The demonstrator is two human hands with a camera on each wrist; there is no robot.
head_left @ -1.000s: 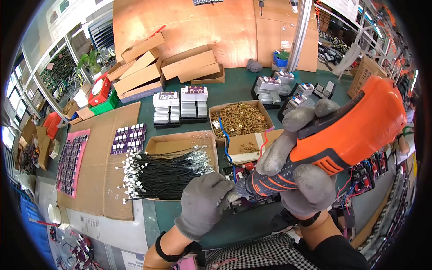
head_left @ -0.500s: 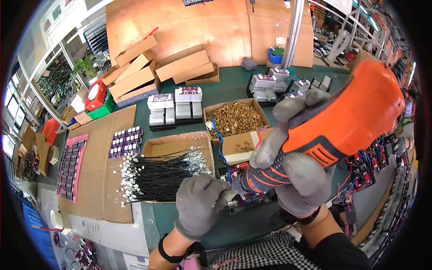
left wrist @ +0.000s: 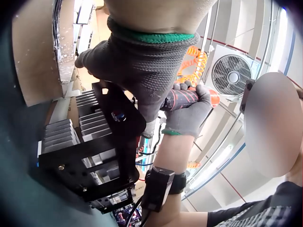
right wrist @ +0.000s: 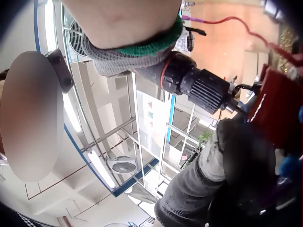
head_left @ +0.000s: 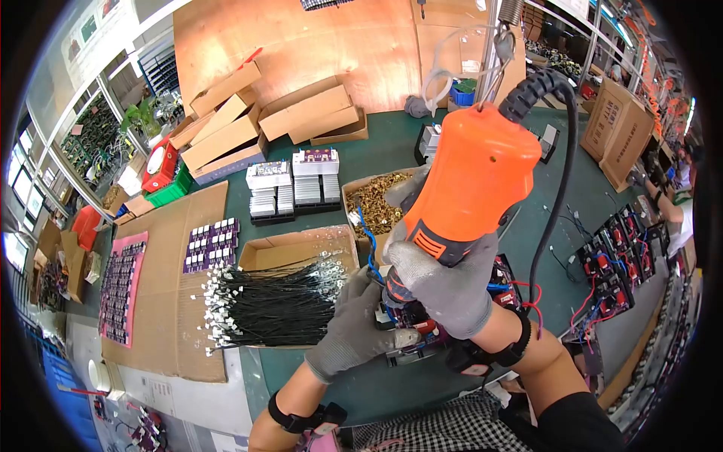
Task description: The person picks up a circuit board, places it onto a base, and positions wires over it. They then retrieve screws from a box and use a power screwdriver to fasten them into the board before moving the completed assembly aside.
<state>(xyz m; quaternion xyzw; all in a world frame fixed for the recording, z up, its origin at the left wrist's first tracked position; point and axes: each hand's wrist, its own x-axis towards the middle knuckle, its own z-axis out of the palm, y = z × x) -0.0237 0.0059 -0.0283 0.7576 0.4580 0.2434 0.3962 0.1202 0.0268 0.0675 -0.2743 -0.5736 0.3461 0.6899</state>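
My right gloved hand [head_left: 452, 290] grips the orange and black power screwdriver [head_left: 478, 177], which stands steep, its cord leaving the top. In the right wrist view its black chuck [right wrist: 208, 92] points at a red component [right wrist: 279, 111], the bit tip close beside it. Below the tool, my left gloved hand [head_left: 346, 328] spans a heat sink assembly [left wrist: 120, 146], thumb on the near side and fingers on the far side. That assembly has silver fins [left wrist: 61, 137] and a black frame; the tool and hands hide much of its top. A blue wire [head_left: 369, 245] rises beside the left fingers.
Left of the hands, a cardboard box holds black cables with white connectors [head_left: 279, 305]. Brass-coloured screws [head_left: 376, 200] fill another box behind. Finished-looking heat sink units [head_left: 316, 184] stand farther back, small purple boards [head_left: 211, 245] lie left, and wired red assemblies [head_left: 614, 264] sit right.
The screwdriver has swung from leaning right to nearly upright, the right hand turning with it. My left hand has gone from bunched fingers at the tool's tip to thumb and fingers spread around the assembly.
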